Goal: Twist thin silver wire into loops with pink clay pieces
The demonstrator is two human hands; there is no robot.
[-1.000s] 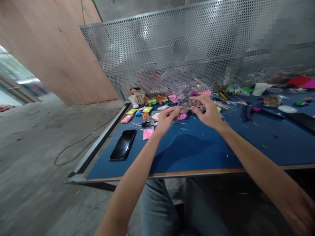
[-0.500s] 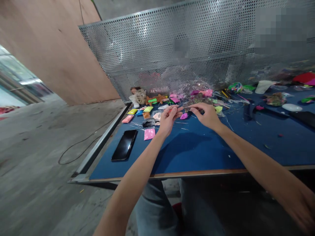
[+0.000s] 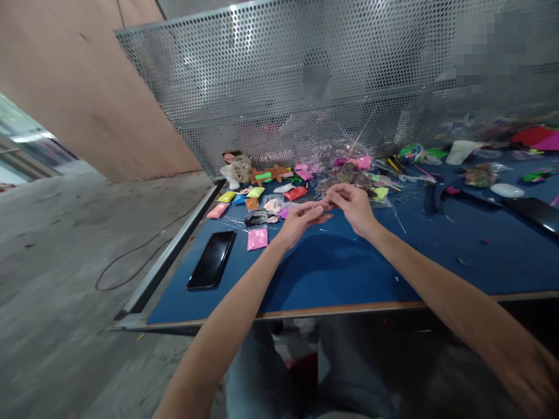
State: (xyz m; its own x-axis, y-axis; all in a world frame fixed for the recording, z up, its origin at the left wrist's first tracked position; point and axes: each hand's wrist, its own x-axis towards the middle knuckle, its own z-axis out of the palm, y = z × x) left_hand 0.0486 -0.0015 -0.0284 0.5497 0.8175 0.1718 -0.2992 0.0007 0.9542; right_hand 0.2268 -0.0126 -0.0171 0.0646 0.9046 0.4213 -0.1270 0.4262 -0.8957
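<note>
Right hand, fingertips pinched, seems to grip a thin pale straight wire slanting up over the blue table, left hand meeting it fingertip-to-fingertip, grip unclear, probably to steady the wire's lower end.

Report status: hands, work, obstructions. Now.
Left hand, right hand close together above blue table. Anything pinched: too small to tell. Red packet beyond left hand.

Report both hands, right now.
Left hand: loosely extended; whether it grips anything cannot be told.
Right hand: pinched closed; anything held is too small to tell.
</note>
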